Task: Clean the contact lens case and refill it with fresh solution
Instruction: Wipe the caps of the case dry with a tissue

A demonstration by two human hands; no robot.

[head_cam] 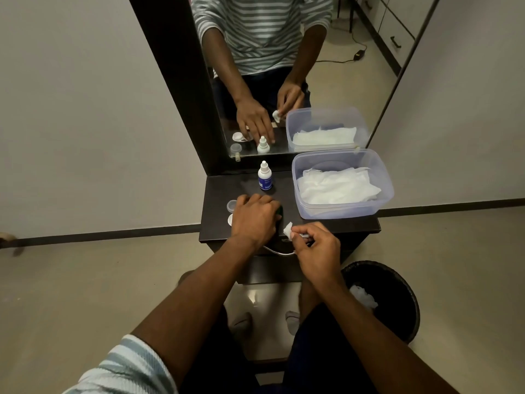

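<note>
Case (279,213) under left hand (254,218) (grip hidden) | right fingers (301,230) pinch tissue (288,230) at shelf edge (216,237)

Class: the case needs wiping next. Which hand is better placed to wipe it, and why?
The right hand: it already pinches the tissue wad beside the left hand, which rests on the countertop over the case area.

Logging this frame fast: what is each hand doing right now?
Left hand: palm down on the dark table, covering a dark green object; grip unclear.
Right hand: fingers pinching a small white tissue wad.
</note>
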